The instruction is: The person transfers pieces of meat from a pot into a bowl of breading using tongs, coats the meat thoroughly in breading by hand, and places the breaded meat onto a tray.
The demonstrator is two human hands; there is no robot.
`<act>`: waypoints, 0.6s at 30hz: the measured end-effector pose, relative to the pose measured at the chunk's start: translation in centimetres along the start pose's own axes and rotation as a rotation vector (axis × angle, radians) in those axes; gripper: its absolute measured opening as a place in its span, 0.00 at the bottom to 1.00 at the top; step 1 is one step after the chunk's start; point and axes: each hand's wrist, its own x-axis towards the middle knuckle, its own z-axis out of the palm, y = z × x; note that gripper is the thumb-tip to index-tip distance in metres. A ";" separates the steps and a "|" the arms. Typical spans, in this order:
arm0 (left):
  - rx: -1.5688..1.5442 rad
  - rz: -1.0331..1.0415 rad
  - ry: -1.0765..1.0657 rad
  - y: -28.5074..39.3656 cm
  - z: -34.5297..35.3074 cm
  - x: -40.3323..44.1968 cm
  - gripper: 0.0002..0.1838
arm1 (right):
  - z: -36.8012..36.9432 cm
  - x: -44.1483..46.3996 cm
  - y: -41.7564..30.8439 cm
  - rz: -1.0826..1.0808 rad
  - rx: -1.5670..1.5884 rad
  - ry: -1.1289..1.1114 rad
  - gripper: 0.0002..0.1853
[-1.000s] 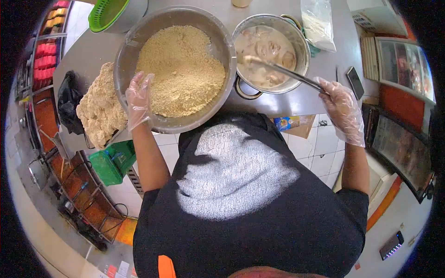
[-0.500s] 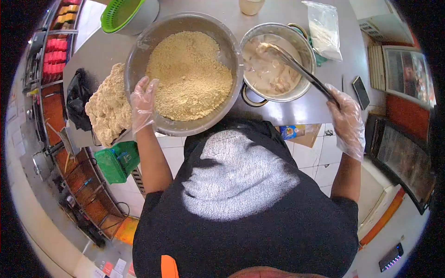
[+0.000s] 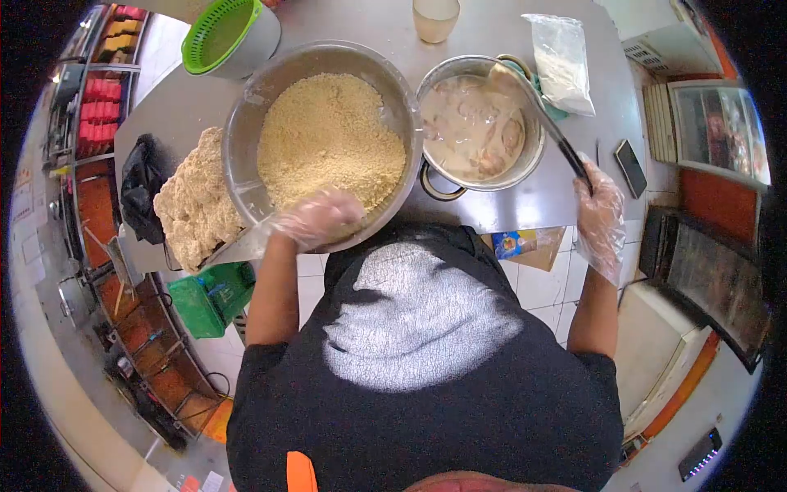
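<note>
Fingers point(image 3: 585, 170) of the right hand point(image 3: 597, 201), in a clear glove, are wrapped around the dark handle of some tongs point(image 3: 559, 135). At least I read them as tongs, lol, since I can't see whether the two arms are apart or pinched together. Long axis slants away and to the left from the grip, so the pale far end sits over the pot's far-right rim, off to one side of the middle. Can't tell if that pale bit is food or just the tip.

Pot point(image 3: 541, 148) is left of the right hand and a bit farther out, with chunky pieces point(image 3: 471, 115) sitting in milky liquid. Right hand's clearly the nearer one there.

Left hand point(image 3: 326, 215), gloved too, is reaching over the near rim of the big basin point(image 3: 240, 156), low against the pale crumbly flour point(image 3: 328, 123). Fingers look loosely curled, but it's blurry, so no clue if it's clutching any. Basin is just left of the pot on the surface point(image 3: 361, 25), with a lumpy pile point(image 3: 197, 197) on its other side.
</note>
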 end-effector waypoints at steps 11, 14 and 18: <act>0.200 -0.692 -0.017 6.4 -1.1 6.4 0.31 | -0.3 -5.2 -0.8 0.039 0.172 -0.245 0.20; 0.045 -0.560 0.057 6.0 -2.3 6.4 0.29 | 0.6 -4.4 0.8 0.074 0.200 -0.169 0.20; -0.062 -0.541 0.195 5.3 -4.5 4.9 0.27 | 1.1 -2.1 1.5 0.046 0.058 0.015 0.21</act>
